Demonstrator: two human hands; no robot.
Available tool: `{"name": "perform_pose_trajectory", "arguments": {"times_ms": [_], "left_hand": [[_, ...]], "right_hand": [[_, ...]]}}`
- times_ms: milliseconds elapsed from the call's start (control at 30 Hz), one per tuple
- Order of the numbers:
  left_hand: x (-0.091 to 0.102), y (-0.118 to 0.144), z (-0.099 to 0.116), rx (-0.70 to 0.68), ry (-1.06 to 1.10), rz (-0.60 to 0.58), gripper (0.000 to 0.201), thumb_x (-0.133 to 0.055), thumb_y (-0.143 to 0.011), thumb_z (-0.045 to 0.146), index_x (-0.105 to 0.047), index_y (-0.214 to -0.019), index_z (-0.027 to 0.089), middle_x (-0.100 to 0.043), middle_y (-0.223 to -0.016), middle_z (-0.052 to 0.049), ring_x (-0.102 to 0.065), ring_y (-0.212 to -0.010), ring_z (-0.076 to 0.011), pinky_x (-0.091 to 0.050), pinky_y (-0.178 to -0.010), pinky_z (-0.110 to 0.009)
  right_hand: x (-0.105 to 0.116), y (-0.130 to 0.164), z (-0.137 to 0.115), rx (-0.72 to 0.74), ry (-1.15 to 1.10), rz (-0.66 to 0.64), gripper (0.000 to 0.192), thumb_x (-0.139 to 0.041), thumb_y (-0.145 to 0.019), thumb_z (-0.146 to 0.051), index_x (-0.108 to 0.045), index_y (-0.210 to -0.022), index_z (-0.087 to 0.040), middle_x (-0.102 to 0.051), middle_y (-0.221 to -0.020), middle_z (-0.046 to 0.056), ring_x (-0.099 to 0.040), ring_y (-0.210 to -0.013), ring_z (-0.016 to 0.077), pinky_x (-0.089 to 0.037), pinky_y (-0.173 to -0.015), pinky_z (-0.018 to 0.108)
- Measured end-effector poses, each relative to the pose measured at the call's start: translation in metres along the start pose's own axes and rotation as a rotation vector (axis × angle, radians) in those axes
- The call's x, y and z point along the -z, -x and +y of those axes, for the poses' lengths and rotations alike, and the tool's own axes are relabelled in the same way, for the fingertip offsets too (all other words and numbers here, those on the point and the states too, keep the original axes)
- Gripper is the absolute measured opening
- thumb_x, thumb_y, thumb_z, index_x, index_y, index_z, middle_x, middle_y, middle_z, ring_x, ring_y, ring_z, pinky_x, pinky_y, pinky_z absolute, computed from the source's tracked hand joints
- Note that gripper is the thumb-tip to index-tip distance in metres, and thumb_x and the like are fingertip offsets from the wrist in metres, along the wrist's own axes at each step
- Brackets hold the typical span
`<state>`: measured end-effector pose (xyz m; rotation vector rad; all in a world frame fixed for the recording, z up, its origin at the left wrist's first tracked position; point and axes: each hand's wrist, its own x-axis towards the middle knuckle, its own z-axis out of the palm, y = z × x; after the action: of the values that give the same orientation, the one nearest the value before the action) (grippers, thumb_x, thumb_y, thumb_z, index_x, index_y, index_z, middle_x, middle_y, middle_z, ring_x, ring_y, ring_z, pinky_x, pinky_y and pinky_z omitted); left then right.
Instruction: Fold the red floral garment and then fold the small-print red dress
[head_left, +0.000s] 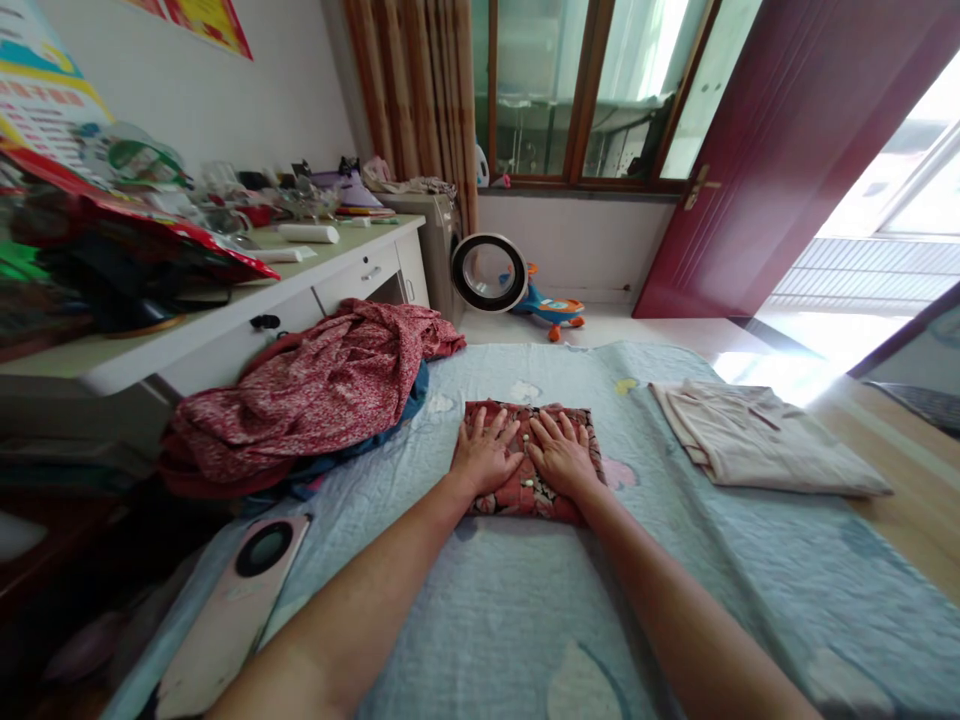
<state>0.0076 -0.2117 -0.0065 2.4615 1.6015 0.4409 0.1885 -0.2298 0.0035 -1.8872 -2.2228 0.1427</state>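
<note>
Red patterned cloth (534,455), folded into a compact rectangle, is pressed flat mid-bed on the light blue sheet (525,600) by the left hand (486,455) and right hand (561,455). Both are laid palm-down, fingers spread, nothing gripped. Judged a smoothing step; more even pressure seems needed.

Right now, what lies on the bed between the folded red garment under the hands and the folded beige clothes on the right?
Only bare blue bedsheet lies between the folded red garment and the folded beige clothes, as the head view shows.
</note>
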Motion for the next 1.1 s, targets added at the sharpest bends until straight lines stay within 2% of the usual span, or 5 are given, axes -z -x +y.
{"name": "perform_pose_trajectory", "arguments": {"times_ms": [333, 467, 567, 767, 1100], "left_hand": [[0.015, -0.011, -0.013, 0.043, 0.167, 0.013, 0.058, -0.060, -0.085, 0.040, -0.049, -0.141, 0.028, -0.033, -0.158, -0.009, -0.024, -0.146, -0.0360, -0.021, -0.116, -0.057], [0.033, -0.027, -0.037, 0.237, 0.358, 0.239, 0.063, -0.068, -0.074, 0.022, -0.050, -0.134, 0.015, -0.047, -0.144, -0.018, -0.041, -0.137, -0.0303, -0.031, -0.114, -0.043], [0.039, -0.041, -0.053, 0.354, 0.584, 0.131, 0.065, -0.073, -0.068, 0.023, -0.051, -0.129, 0.013, -0.064, -0.121, -0.016, -0.060, -0.115, -0.0285, -0.045, -0.099, -0.038], [0.036, -0.060, -0.058, 0.439, 0.746, 0.054, 0.071, -0.079, -0.059, 0.023, -0.052, -0.124, 0.013, -0.070, -0.108, -0.010, -0.067, -0.094, -0.0230, -0.051, -0.080, -0.030], [0.056, -0.062, -0.040, 0.418, 1.063, -0.226, 0.019, -0.075, -0.054, 0.016, -0.069, -0.072, 0.013, -0.072, -0.068, -0.004, -0.067, -0.062, -0.0203, -0.054, -0.071, -0.037]], "right_hand": [[0.016, -0.015, 0.027, 0.069, -0.244, -0.024, 0.053, -0.053, -0.088, -0.041, -0.054, -0.138, -0.025, -0.045, -0.151, 0.008, -0.036, -0.139, 0.0284, -0.023, -0.115, 0.049], [0.031, -0.027, 0.061, -0.271, -0.487, 0.206, 0.061, -0.067, -0.070, -0.032, -0.058, -0.128, -0.017, -0.057, -0.133, 0.015, -0.049, -0.126, 0.0293, -0.037, -0.106, 0.041], [0.036, -0.035, 0.078, -0.492, -0.635, 0.157, 0.067, -0.074, -0.055, -0.026, -0.060, -0.120, -0.014, -0.068, -0.104, 0.012, -0.061, -0.102, 0.0285, -0.049, -0.085, 0.036], [0.039, -0.047, 0.081, -0.532, -0.809, -0.028, 0.027, -0.076, -0.049, -0.024, -0.065, -0.072, -0.017, -0.055, -0.049, -0.003, -0.056, -0.055, 0.0169, -0.040, -0.050, 0.026], [0.067, -0.031, 0.063, -0.457, -1.141, -0.205, 0.020, -0.062, -0.051, -0.021, -0.066, -0.071, -0.019, -0.068, -0.062, 0.002, -0.060, -0.056, 0.0159, -0.047, -0.053, 0.025]]}}
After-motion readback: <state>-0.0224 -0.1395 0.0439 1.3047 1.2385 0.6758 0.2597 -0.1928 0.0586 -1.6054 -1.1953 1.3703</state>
